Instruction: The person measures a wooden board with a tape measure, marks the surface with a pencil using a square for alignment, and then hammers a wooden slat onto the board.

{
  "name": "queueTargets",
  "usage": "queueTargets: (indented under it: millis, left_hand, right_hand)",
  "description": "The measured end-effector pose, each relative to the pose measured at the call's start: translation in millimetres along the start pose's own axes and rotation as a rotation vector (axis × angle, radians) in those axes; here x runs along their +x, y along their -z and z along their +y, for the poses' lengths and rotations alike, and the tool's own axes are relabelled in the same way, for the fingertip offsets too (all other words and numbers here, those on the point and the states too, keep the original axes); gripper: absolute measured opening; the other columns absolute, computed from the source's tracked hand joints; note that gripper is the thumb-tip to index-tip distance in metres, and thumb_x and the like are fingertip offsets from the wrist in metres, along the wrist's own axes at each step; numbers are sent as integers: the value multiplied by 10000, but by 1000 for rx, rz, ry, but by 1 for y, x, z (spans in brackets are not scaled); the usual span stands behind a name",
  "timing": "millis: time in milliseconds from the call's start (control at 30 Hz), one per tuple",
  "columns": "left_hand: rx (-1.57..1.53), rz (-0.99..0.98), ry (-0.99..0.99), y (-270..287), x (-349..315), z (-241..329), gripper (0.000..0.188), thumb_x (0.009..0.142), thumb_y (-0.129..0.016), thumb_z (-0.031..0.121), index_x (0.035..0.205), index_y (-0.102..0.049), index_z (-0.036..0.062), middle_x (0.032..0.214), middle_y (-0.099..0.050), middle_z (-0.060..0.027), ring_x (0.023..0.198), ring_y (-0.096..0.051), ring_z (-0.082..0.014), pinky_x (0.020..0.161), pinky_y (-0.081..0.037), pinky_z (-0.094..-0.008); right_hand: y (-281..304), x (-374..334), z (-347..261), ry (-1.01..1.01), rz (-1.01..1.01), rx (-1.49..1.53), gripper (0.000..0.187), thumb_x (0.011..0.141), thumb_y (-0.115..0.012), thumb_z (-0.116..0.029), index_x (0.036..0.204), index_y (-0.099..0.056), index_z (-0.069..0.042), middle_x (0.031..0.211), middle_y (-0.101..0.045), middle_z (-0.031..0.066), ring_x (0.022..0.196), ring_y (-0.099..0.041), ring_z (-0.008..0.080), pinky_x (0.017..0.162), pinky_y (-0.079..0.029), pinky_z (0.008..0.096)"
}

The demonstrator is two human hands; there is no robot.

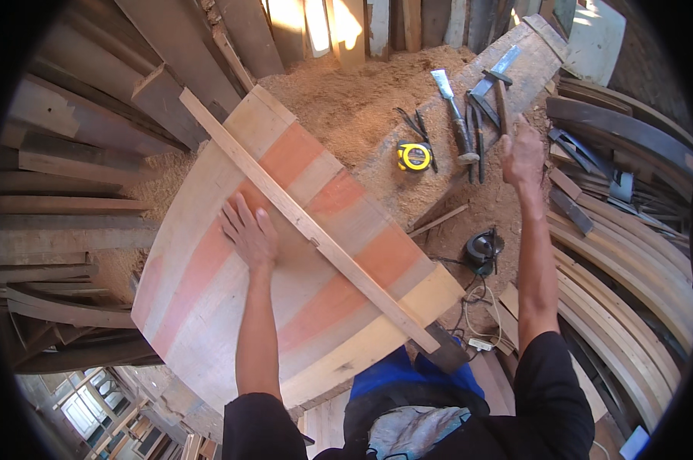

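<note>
My left hand (pixel 248 230) lies on a broad wooden panel (pixel 208 337) striped in pale and reddish wood, fingers stretched out. A long wooden batten (pixel 308 238) crosses the panel diagonally, just right of that hand. On the right, my right hand (pixel 523 153) is closed round the handle of a hammer (pixel 503 107), whose dark head is over the sawdust-covered plank (pixel 529 65). A chisel (pixel 455 115), black-handled pincers (pixel 477 134) and a flat metal blade (pixel 506 60) lie beside the hammer. Left of them sits a yellow and black tape measure (pixel 414 156).
Near my right forearm a dark corded power tool (pixel 482 251) stands on the ground, with a white socket block (pixel 481 345) below it. Curved wooden strips (pixel 615 307) are stacked at right. Boards (pixel 70 203) fill the left side. Wood shavings (pixel 339 92) cover the far ground.
</note>
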State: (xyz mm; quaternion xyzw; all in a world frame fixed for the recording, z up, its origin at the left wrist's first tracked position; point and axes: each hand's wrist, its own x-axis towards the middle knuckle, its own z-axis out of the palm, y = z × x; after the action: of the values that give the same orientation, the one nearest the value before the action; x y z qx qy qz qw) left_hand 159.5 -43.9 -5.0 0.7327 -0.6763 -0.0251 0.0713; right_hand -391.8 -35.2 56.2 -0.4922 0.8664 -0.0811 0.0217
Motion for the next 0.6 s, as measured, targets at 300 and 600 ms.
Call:
queueTargets:
  millis: [300, 600]
  left_hand:
    - [57, -103, 190, 12, -94, 73, 724, 1031, -479, 391, 1657, -278, 88, 1679, -158, -363, 1550, -125, -563, 1234, -96, -698]
    - [49, -47, 180, 11, -92, 73, 737, 1007, -523, 384, 1640, -301, 79, 1655, -189, -384, 1541, -149, -569, 1237, -111, -694]
  right_hand:
    - [4, -21, -46, 258, -130, 106, 448, 938, -682, -222, 1316, -608, 7, 1147, -660, 261, 1075, -631, 452, 925, -520, 542]
    - [4, -8, -56, 362, -188, 164, 331, 941, -687, -246, 1143, -660, 15, 1045, -689, 254, 984, -686, 420, 899, -536, 545]
